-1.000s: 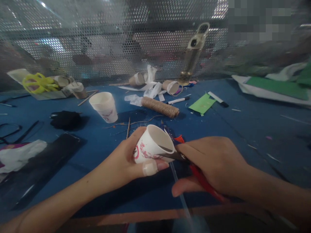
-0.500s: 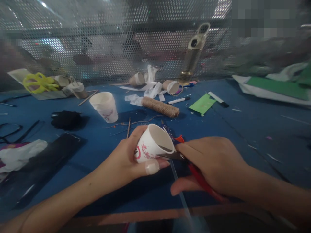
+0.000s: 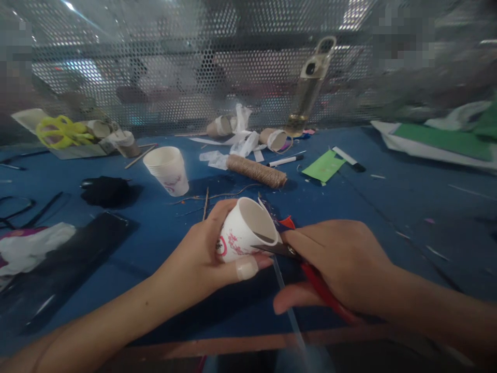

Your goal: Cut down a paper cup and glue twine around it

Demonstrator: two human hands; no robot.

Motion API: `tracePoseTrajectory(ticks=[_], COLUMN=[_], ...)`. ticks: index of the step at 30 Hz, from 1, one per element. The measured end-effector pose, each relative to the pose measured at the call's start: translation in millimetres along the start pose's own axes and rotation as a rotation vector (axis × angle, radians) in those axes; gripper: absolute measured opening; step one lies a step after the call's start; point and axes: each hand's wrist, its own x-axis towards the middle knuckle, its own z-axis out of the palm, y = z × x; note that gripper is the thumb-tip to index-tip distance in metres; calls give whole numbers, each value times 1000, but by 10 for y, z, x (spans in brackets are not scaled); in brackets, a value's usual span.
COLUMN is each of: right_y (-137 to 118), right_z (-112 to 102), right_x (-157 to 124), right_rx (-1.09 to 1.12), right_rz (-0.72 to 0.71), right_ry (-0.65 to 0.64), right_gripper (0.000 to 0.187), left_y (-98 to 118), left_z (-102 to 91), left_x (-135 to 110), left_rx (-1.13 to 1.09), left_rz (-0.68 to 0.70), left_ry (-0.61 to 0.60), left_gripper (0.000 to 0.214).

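Note:
My left hand (image 3: 202, 259) is wrapped round a white paper cup (image 3: 243, 233) with a pink print, tilted so its mouth faces up and right; a plaster covers the thumb. My right hand (image 3: 341, 264) grips red-handled scissors (image 3: 310, 269), whose dark blades meet the cup's rim at its right side. Both hands hover just above the blue table (image 3: 388, 207), near its front edge.
A stack of white cups (image 3: 167, 170) stands behind, left of a twine spool (image 3: 256, 172). Black marker (image 3: 285, 160), green paper (image 3: 323, 167), cardboard rolls with white strips (image 3: 248, 135), yellow scissors (image 3: 62, 132), a black cloth (image 3: 105, 190), a clear bottle (image 3: 308, 85) against the perforated screen.
The cup has turned slightly in my left hand and my thumb has slid a little along it. The scissors stay at the rim.

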Motion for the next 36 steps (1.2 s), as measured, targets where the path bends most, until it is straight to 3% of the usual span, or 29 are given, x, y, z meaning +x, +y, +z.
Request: tracePoseTrajectory(ticks=[23, 32, 36], right_y=[-44, -30, -46], right_z=[14, 21, 13], right_x=[-20, -37, -47], right_rx=[37, 39, 29], right_rz=[43, 36, 44], right_ry=[-29, -46, -29], right_gripper=[73, 74, 71], left_y=[-4, -68, -24], left_z=[23, 61, 44], left_x=[1, -37, -43], left_rx=[142, 243, 233], left_rz=[-35, 25, 3], left_ry=[81, 152, 111], left_gripper=[73, 77, 77])
